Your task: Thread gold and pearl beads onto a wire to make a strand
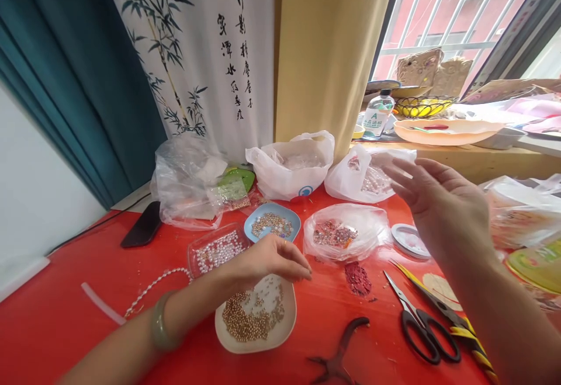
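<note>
Left hand (272, 259): palm down over the far edge of the cream oval ceramic plate (263, 347), fingers curled, tips drawn together and pointing right. Can't tell whether a bead is pinched between them (too small to see).

Right hand (438, 198): raised clear of the table, fingers spread and loose, holding nothing. It sits in front of the crumpled white plastic bag (350, 183) at the back.

The small gold round beads (249, 321) are heaped on the near-left part of the plate, which sits on the red table top (65, 315), centre-front.

Green stone bangle (160, 329) on the left wrist.

Around the plate:
- clear plastic tray (193, 250) of white pearl beads, just behind-left
- light blue shallow dish (294, 221) with mixed small beads, behind the left hand
- clear plastic bag of pinkish beads (346, 233), right of the dish
- dark red sequin pile (358, 278), loose on the table in front of that bag
- string of white pearls (153, 285), lying left of the tray
- black-handled steel scissors (416, 315), right-front, blades pointing away
- dark metal pliers (339, 356), front edge, near the plate
- black phone (142, 224), far left, face down
</note>
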The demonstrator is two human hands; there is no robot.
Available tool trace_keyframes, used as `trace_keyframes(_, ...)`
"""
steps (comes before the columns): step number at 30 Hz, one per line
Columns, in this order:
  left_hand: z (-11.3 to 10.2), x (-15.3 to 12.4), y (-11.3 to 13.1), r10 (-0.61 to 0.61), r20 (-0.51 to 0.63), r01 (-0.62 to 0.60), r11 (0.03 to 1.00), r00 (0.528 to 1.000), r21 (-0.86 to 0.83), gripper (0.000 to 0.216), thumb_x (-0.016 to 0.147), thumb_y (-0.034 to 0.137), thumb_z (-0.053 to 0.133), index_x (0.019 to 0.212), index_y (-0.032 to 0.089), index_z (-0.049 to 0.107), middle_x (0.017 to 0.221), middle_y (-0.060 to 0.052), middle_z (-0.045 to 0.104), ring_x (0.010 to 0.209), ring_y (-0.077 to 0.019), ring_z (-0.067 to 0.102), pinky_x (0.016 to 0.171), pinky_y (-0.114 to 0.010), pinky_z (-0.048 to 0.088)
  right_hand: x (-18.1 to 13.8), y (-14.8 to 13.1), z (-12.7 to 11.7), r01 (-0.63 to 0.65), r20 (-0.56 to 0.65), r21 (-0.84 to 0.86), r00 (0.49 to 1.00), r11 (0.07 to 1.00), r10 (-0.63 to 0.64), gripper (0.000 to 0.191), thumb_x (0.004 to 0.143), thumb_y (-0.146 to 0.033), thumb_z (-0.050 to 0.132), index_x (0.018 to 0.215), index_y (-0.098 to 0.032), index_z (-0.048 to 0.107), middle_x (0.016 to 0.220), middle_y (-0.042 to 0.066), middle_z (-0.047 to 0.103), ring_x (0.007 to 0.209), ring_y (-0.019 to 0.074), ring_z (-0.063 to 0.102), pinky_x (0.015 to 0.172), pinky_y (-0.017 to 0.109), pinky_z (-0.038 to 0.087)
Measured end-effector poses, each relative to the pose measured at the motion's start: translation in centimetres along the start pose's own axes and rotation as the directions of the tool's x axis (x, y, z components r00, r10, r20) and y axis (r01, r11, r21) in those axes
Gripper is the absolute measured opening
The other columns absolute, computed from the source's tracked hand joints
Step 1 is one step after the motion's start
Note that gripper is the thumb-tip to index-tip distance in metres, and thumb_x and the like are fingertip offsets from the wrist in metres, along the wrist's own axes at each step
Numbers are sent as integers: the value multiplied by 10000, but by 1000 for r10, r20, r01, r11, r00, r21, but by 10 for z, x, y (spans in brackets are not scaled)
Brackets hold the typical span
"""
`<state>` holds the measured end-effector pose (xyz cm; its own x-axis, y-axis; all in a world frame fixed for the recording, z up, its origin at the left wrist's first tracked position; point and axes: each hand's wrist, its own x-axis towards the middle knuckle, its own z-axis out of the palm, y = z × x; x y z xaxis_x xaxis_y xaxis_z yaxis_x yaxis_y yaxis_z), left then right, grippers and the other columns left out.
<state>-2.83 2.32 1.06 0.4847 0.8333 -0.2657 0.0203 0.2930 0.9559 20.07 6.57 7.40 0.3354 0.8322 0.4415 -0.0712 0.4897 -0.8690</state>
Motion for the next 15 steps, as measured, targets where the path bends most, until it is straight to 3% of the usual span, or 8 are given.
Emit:
trace_keyframes(3, 0, 1, 2, 15, -91, -31, 983, 996, -182, 115, 531, 200, 742, 604, 142, 674, 626, -13, 627, 562, -69, 522, 556, -185, 397, -14, 4, 10, 149, 80, -344, 988, 927, -129, 133, 704, -239, 601, 830, -216, 567, 856, 27, 597, 690, 140, 570, 570, 277, 462)
trace_keyframes(4, 0, 2, 2, 18, -130, -49, 970, 991, -238, 124, 520, 198, 749, 600, 144, 671, 634, -8, 622, 566, -66, 518, 550, -179, 394, -22, 3, 15, 128, 202, -417, 978, 900, -46, 82, 717, -252, 582, 785, -205, 583, 724, 13, 589, 595, 124, 548, 509, 257, 443)
trace_keyframes(5, 0, 2, 3, 22, -172, -71, 956, 985, -285, 135, 506, 194, 758, 595, 149, 668, 642, -2, 617, 568, -62, 513, 538, -172, 389, -30, 3, 21, 55, 352, -448, 929, 892, 119, 92, 737, -276, 555, 749, -193, 591, 585, -7, 553, 503, 111, 516, 443, 239, 413)
trace_keyframes(7, -1, 2, 3, 40, -238, -123, 930, 970, -347, 149, 493, 187, 768, 598, 162, 665, 667, 9, 612, 573, -54, 502, 515, -158, 376, -47, 2, 33, -133, 557, -468, 723, 873, 409, 152, 759, -301, 519, 757, -173, 601, 472, -27, 510, 425, 101, 492, 383, 218, 378)
trace_keyframes(9, -2, 1, 4, 68, -264, -169, 909, 962, -382, 144, 505, 183, 767, 609, 173, 667, 670, 16, 603, 580, -52, 495, 507, -150, 367, -61, 3, 43, -277, 660, -440, 545, 854, 517, 156, 748, -280, 535, 836, -169, 600, 552, -9, 574, 493, 110, 551, 424, 216, 413)
trace_keyframes(10, -2, 1, 3, 84, -264, -186, 901, 961, -392, 140, 513, 185, 766, 615, 174, 669, 664, 15, 599, 583, -53, 495, 505, -147, 364, -66, 4, 47, -324, 692, -410, 499, 852, 522, 152, 740, -269, 546, 839, -169, 603, 595, -4, 595, 527, 110, 571, 451, 216, 429)
trace_keyframes(12, -3, 1, 3, 102, -258, -205, 889, 961, -410, 141, 517, 188, 766, 621, 170, 674, 653, 11, 592, 581, -55, 494, 495, -145, 356, -72, 7, 52, -384, 706, -352, 490, 854, 511, 135, 736, -270, 554, 806, -169, 610, 665, 3, 620, 572, 102, 587, 504, 214, 447)
trace_keyframes(15, -4, 1, 2, 105, -249, -209, 874, 963, -438, 148, 519, 194, 767, 634, 163, 680, 659, 7, 587, 580, -57, 489, 478, -148, 344, -74, 10, 55, -404, 664, -316, 552, 858, 504, 152, 741, -292, 546, 712, -159, 613, 643, -2, 618, 547, 83, 568, 533, 212, 451)
